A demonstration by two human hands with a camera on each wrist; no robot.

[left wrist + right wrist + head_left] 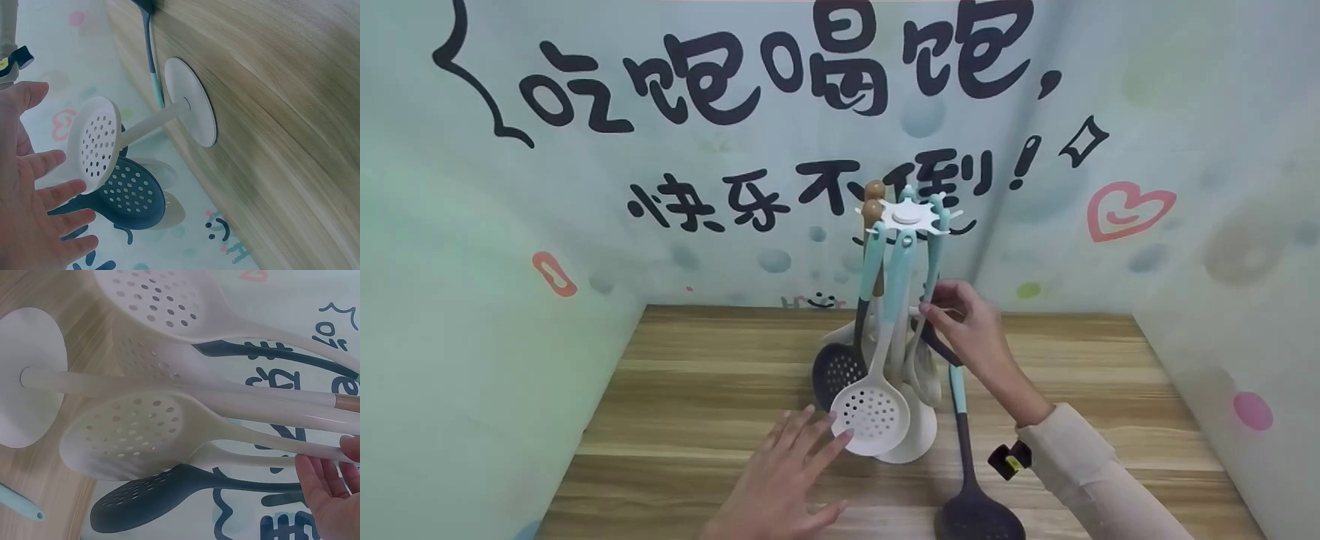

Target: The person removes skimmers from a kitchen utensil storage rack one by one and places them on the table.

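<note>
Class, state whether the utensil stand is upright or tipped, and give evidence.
Upright: the utensil stand has its round white base flat on the wooden tabletop and its hooked white top above.

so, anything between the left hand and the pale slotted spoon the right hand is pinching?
Yes: the white skimmer, hanging on the near side of the rack, stands between the left hand and the slotted spoon. Nothing visible separates the right hand from the spoon.
</note>
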